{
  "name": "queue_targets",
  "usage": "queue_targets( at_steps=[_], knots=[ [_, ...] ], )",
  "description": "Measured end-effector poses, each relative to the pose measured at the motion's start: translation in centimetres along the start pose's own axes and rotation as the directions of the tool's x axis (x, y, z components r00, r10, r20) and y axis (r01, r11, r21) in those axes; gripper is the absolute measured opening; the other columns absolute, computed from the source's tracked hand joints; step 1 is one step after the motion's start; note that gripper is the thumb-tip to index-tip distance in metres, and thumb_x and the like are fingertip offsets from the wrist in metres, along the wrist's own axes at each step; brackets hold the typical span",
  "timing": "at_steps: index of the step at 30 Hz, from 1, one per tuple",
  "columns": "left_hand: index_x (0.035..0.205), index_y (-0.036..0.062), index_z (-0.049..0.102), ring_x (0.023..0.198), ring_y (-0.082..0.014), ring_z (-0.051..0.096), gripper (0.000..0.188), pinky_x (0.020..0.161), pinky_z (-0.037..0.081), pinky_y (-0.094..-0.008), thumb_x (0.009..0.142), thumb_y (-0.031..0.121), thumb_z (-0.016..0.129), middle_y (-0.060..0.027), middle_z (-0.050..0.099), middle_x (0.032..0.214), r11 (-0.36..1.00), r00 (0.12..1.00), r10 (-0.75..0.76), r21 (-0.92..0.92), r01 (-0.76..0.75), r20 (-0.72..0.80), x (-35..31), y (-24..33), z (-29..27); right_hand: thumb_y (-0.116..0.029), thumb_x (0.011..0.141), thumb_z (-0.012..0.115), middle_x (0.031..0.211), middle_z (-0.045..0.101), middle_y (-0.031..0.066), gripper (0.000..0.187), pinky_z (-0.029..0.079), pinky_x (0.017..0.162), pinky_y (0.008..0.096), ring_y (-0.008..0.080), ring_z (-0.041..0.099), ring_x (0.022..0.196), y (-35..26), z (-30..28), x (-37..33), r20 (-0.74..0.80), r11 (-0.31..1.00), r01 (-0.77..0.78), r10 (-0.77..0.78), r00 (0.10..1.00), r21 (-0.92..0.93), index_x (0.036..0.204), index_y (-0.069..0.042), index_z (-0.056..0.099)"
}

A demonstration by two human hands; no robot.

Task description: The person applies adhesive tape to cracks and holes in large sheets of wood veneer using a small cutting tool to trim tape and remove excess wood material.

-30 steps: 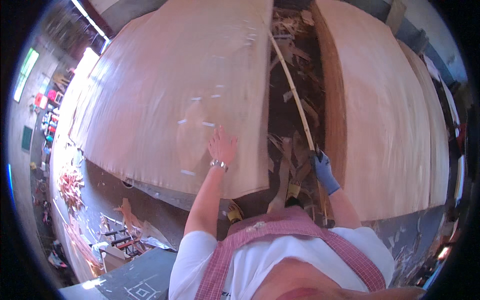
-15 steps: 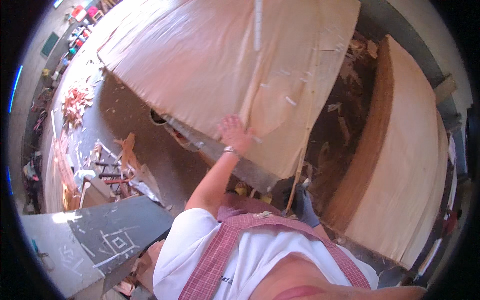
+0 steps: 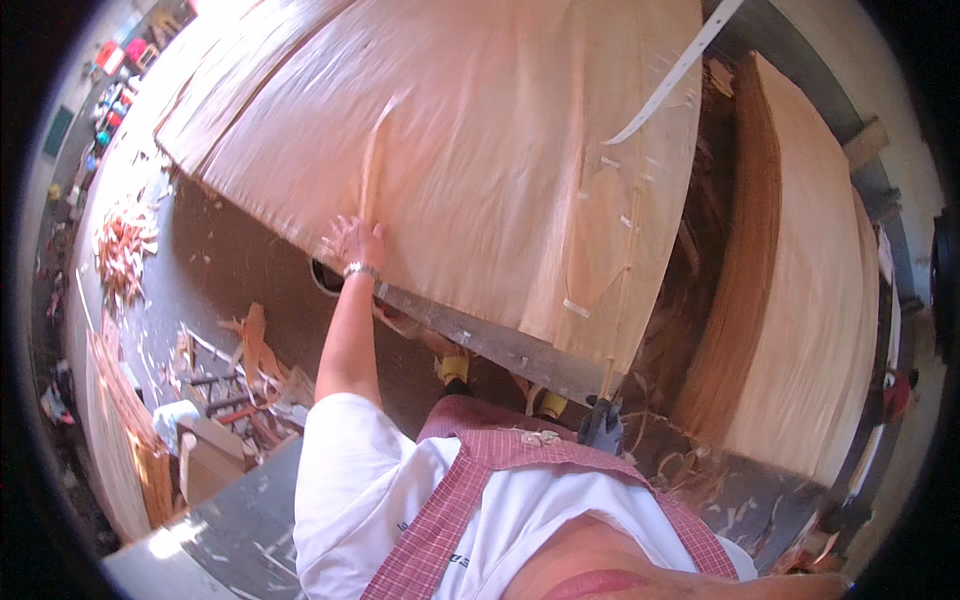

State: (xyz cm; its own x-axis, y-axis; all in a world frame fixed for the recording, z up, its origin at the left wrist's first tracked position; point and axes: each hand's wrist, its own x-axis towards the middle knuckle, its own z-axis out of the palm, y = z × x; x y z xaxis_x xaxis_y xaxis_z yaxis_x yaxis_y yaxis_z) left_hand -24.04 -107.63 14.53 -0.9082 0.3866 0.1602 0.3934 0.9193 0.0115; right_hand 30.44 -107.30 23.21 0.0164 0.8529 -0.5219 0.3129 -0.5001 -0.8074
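Note:
A broad stack of thin, pale wood veneer sheets [image 3: 470, 170] spreads in front of me, its top sheet rippled. My left hand [image 3: 355, 242], bare with a band at the wrist, lies on its near-left edge, fingers apart. A raised fold in the veneer runs away from those fingers. At the near-right corner my right hand [image 3: 601, 425], in a grey glove, is closed around the end of a narrow veneer strip [image 3: 608, 376]; the glove partly hides its fingers. Small white tape pieces [image 3: 576, 308] stick to the sheet near its right side. A long white perforated tape [image 3: 670, 85] curves over the far right.
Another tall veneer stack [image 3: 800, 290] stands to the right, with scraps in the gap between. A grey table [image 3: 225, 545] is at the lower left. Torn veneer scraps [image 3: 128, 245] litter the floor at left. A metal ledge [image 3: 480, 340] runs beneath the near edge of the sheets.
My left hand has slid left along the near edge. The white tape pieces appear lower in view, and the long perforated tape now shows farther right and curved. The head view has also shifted.

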Motion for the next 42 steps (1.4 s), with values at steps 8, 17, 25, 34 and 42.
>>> queue_targets(
  at_steps=[8, 17, 25, 34, 42],
  knots=[
    [0.080, 0.0035, 0.065, 0.099, -0.0341, 0.062, 0.022, 0.089, 0.045, -0.0458, 0.081, 0.026, 0.064, -0.0167, 0.067, 0.110, 0.734, 0.900, 0.397, -0.527, -0.429, -0.179, -0.6, 13.8, -13.5, -0.017, 0.094, 0.062, 0.078, 0.062, 0.0072, 0.021, 0.048, 0.065, 0.0299, 0.0121, 0.056, 0.069, 0.9, 1.0, 2.0, 0.024, 0.956, 0.271, -0.270, 0.963, -0.110, 0.105, 0.000, 0.064],
    [0.100, 0.0106, 0.064, 0.099, -0.0310, 0.061, 0.022, 0.086, 0.045, -0.0489, 0.081, 0.022, 0.060, -0.0087, 0.062, 0.109, 0.315, 0.399, 0.915, -0.514, -0.798, -0.058, -15.4, 43.9, -12.6, -0.024, 0.094, 0.062, 0.109, 0.068, 0.0184, 0.039, 0.052, 0.080, 0.0435, 0.0359, 0.066, 0.099, 6.5, 2.8, 9.2, 0.116, 0.828, 0.427, -0.415, 0.903, -0.364, 0.126, -0.004, 0.054],
    [0.086, 0.0038, 0.062, 0.095, -0.0326, 0.060, 0.019, 0.081, 0.049, -0.0441, 0.078, 0.021, 0.062, -0.0125, 0.061, 0.103, 0.120, 0.205, 0.974, -0.544, -0.831, -0.099, -27.9, 52.9, -10.0, -0.027, 0.098, 0.053, 0.104, 0.066, 0.0213, 0.038, 0.052, 0.076, 0.0464, 0.0398, 0.065, 0.091, 4.8, 1.6, 13.3, 0.069, 0.779, 0.559, -0.565, 0.822, -0.283, 0.130, -0.007, 0.052],
    [0.091, 0.0019, 0.059, 0.097, -0.0342, 0.059, 0.027, 0.084, 0.048, -0.0434, 0.079, 0.026, 0.065, -0.0141, 0.061, 0.102, -0.143, -0.008, 0.981, -0.701, -0.699, -0.193, -30.5, 54.3, -8.6, -0.027, 0.094, 0.060, 0.092, 0.069, 0.0195, 0.060, 0.051, 0.062, 0.0481, 0.0389, 0.067, 0.076, -1.5, -3.5, 9.2, 0.005, 0.804, 0.461, -0.495, 0.869, -0.377, 0.147, -0.013, 0.034],
    [0.105, 0.0008, 0.063, 0.104, -0.0323, 0.061, 0.041, 0.096, 0.046, -0.0382, 0.090, 0.039, 0.063, -0.0155, 0.064, 0.114, 0.090, 0.003, 0.994, -0.785, -0.613, 0.111, -30.3, 51.6, -17.4, -0.034, 0.094, 0.065, 0.086, 0.067, 0.0037, 0.043, 0.046, 0.054, 0.0271, 0.0118, 0.060, 0.061, -5.1, -3.7, 15.3, 0.098, 0.936, 0.177, -0.215, 0.972, 0.305, 0.130, -0.012, 0.056]
  ],
)
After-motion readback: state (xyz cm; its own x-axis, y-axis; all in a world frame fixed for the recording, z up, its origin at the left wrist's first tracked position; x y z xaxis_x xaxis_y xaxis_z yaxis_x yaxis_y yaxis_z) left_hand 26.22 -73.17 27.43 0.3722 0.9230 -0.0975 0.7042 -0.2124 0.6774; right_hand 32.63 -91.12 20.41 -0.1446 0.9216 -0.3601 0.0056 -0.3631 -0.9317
